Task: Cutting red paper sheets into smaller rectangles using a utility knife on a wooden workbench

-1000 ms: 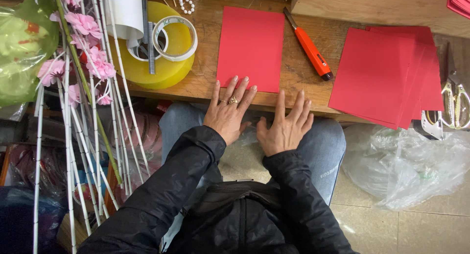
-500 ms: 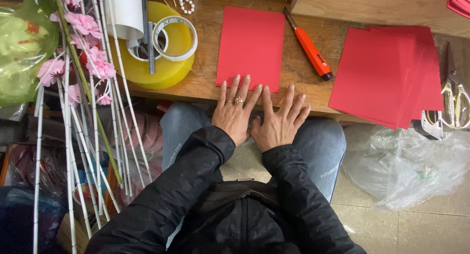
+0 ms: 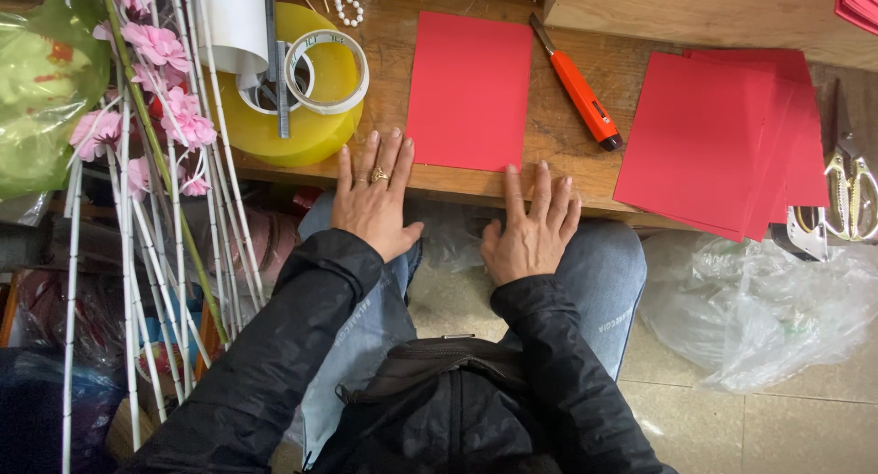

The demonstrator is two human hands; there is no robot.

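My left hand (image 3: pixel 372 197) lies flat, fingers spread, on the front edge of the wooden table (image 3: pixel 567 168), just left of a single red paper sheet (image 3: pixel 470 90). A ring sits on one finger. My right hand (image 3: pixel 530 232) rests open at the table edge below the sheet's right corner, its fingertips touching the wood. Neither hand holds anything. An orange utility knife (image 3: pixel 578 86) lies beside the sheet on its right.
A stack of red sheets (image 3: pixel 722 140) lies to the right, with gold-handled scissors (image 3: pixel 851 195) beyond it. A big yellow tape roll (image 3: pixel 288 122) and a clear tape ring (image 3: pixel 326 70) stand on the left, beside pink artificial flowers (image 3: pixel 165 81) on white stems. A plastic bag (image 3: pixel 786 300) sits on the floor.
Both hands have moved apart and up from my lap to the table edge, the left one further left, the right one to the right.
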